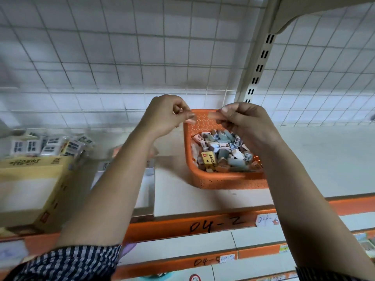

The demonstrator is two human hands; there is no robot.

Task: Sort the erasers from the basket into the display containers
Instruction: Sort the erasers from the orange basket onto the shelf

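Right hand point(243, 126): fingers pinch a blurred pinkish eraser point(214, 116).
Left hand point(168, 116): fingers curled, grip unclear.
Basket point(223, 180): right side hidden behind forearm point(294, 179).

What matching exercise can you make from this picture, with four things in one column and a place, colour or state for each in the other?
Column A
1. basket
2. cardboard box
3. writing 04-2
4. right hand

Column B
a. on the orange shelf edge
b. yellow, at the left
c. pinches a small pinkish piece above the basket
d. orange, holds mixed erasers

Pairs: 1-d, 2-b, 3-a, 4-c
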